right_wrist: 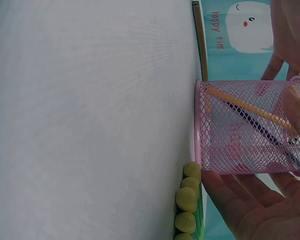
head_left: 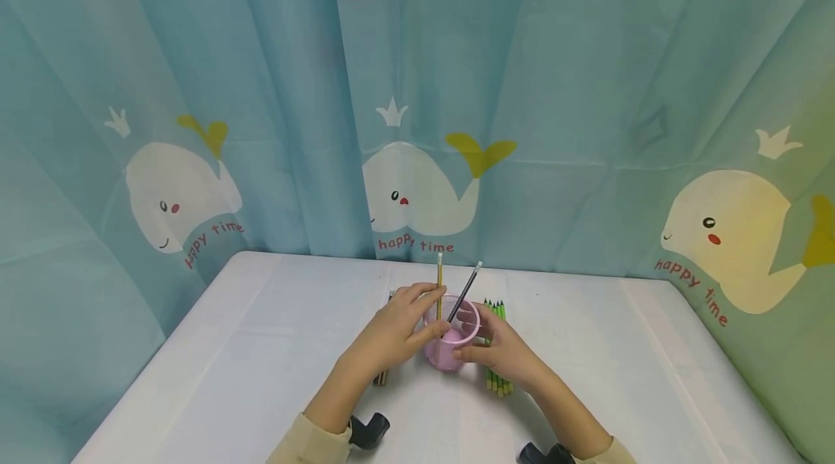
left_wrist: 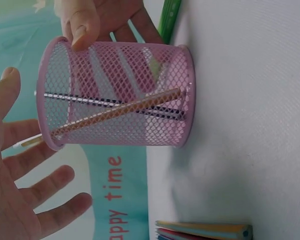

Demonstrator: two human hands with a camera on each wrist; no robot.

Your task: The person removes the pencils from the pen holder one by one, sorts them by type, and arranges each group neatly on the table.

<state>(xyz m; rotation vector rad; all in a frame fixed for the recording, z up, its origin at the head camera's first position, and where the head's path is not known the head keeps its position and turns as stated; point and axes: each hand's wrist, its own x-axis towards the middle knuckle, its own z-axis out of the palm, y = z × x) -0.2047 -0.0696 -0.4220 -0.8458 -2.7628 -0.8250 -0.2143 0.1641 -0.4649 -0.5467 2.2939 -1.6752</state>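
Note:
A pink mesh pencil cup stands upright on the table, with a yellow pencil and a black-and-white pencil leaning inside it. My right hand grips the cup from the right, its thumb on the near side and its fingers around the back. At the rim's left side is my left hand. Its fingers are spread and fairly straight in the left wrist view, beside the end of the yellow pencil; nothing is held in them.
Green pencils lie in a row right of the cup, partly behind my right hand. More pencils lie to the left, mostly covered by my left hand and forearm. A whale-print curtain hangs behind the white table.

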